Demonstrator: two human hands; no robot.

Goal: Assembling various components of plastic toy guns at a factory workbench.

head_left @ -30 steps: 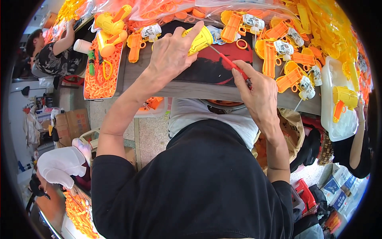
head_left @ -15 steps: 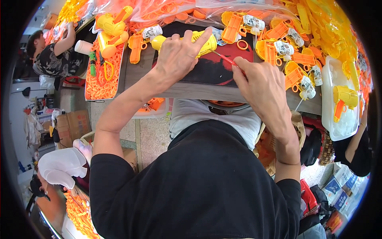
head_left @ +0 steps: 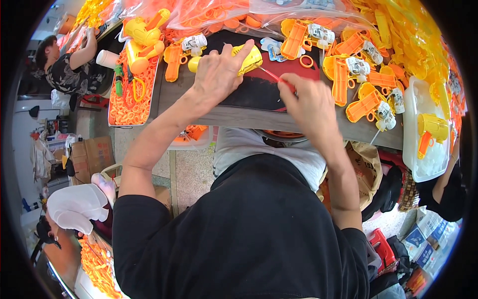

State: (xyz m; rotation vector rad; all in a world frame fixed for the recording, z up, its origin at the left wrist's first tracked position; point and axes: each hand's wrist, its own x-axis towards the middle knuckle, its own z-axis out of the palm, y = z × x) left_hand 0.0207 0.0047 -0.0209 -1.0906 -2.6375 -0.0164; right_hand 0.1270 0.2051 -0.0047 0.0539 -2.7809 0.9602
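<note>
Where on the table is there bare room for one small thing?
On the dark mat, between the left hand and right hand; also the grey table strip between mat and ring tray. The right side is crowded with orange parts.

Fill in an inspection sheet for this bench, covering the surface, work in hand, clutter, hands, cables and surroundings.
Surface: grey table with a black-and-red mat on it.
Job's things: yellow cylindrical part held over the mat; red-handled screwdriver angled toward its right end, tip contact unclear.
Clutter: loose orange ring at the mat's right; small orange parts heaped at left; translucent tray at right holding a yellow-and-orange piece.
Hands: left hand grips the yellow part; right hand, slightly blurred, grips the screwdriver.
Cables: nothing seen.
Surroundings: co-worker at upper left; cardboard box at left.
</note>
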